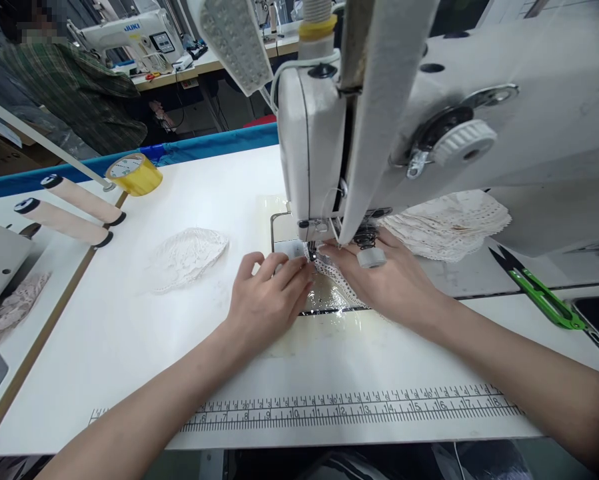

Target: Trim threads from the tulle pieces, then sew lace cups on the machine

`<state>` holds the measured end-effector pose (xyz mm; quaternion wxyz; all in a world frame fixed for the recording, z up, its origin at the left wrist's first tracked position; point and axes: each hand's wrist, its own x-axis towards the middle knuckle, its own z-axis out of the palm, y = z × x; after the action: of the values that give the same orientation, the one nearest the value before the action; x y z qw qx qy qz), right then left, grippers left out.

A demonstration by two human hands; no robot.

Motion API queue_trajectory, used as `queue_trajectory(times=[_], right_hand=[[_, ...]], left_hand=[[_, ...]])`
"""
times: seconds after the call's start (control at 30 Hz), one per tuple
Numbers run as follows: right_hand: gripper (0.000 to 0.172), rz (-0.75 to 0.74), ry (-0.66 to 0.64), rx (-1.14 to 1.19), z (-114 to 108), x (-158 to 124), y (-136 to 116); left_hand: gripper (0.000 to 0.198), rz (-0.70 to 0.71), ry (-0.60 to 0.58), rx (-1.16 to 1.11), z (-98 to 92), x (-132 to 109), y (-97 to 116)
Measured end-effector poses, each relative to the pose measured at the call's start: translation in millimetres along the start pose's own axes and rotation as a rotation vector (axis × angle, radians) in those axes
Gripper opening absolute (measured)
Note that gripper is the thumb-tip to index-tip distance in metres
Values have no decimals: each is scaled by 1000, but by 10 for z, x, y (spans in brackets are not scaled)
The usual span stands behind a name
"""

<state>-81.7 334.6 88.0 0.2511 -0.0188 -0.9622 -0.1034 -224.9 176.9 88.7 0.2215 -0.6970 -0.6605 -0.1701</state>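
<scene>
White lace [336, 272] lies under the needle area of a white sewing machine [312, 133]. My right hand [389, 277] is on the lace, its fingertips beside the presser foot [312, 251] and partly hidden behind the machine's parts; whether it grips the lace or only presses on it does not show. At the left of the foot, my left hand [272, 290] has its fingers curled together, their tips at the lace edge; what is between them is too small to make out. A separate white lace piece [186, 259] rests on the table to the left.
Behind the machine's needle end sits a stack of lace pieces [452, 223]. Green snips [544, 293] lie at the right. Yellow tape [134, 175] and two thread cones [64, 223] are at the left. A printed ruler [354, 408] runs along the front edge. A person [74, 93] is beyond.
</scene>
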Motion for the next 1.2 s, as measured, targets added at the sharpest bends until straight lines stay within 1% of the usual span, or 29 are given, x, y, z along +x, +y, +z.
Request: queue_trajectory(times=[0.07,0.13,0.17,0.23,0.27,0.3,0.33,0.37,0.4,0.47,0.5,0.53,0.6,0.67,0.7,0.73,0.8,0.87,0.9,0.97,1.03,1.1,1.2], right_hand=[[29,9,-40,-26,0,20,28],[30,-3,-52,-44,-15,29,53],[31,-9,-46,-53,-30,29,65],[35,0,-20,-82,-68,21,87],[36,4,-14,-100,-88,15,95],[37,4,-25,-116,-104,8,100],[37,-4,-50,-124,-117,2,103],[37,-14,-78,-123,-127,-4,104],[37,-20,-107,-112,-134,-9,101],[38,-31,-132,-70,-146,-19,87],[38,-28,-128,-43,-153,-25,76],[39,-22,-123,-13,-161,-31,62],[42,-17,-117,52,-176,-44,26],[44,-38,-100,98,-180,-58,-25],[44,-51,-84,107,-178,-65,-55],[44,-61,-68,108,-174,-70,-86],[41,-63,-44,96,-165,-77,-148],[39,-56,-28,90,-160,-80,-197],[40,-54,-26,89,-160,-80,-215],[42,-53,-20,83,-159,-81,-236],[42,-60,-18,73,-154,-83,-241],[39,-69,-10,67,-144,-84,-235],[37,-64,9,67,-127,-80,-212]], left_hand=[[34,17,-63,-74,-14,5,47],[40,46,-130,-111,-51,5,24],[37,54,-116,-83,-81,2,-16],[21,33,-20,54,-158,-7,-122],[21,4,41,149,-196,-12,-169],[23,-38,59,220,-227,-17,-198],[22,-58,81,242,-248,-21,-202],[17,-55,70,201,-255,-24,-184],[16,-40,49,113,-250,-27,-147],[28,19,-87,-57,-216,-32,-69],[29,34,-154,-81,-197,-38,-52],[27,26,-207,-51,-182,-45,-60],[25,-60,-251,135,-175,-66,-146],[30,-178,-240,333,-192,-84,-263],[32,-208,-211,378,-204,-89,-303],[34,-215,-179,367,-213,-88,-319],[35,-166,-145,204,-215,-76,-282],[34,-101,-181,-4,-193,-60,-194],[34,-88,-210,-54,-176,-54,-154],[36,-98,-225,-45,-144,-53,-111],[36,-107,-178,-9,-123,-59,-113],[35,-46,-156,-70,-108,-67,-128],[34,57,-165,-169,-76,-77,-112]])
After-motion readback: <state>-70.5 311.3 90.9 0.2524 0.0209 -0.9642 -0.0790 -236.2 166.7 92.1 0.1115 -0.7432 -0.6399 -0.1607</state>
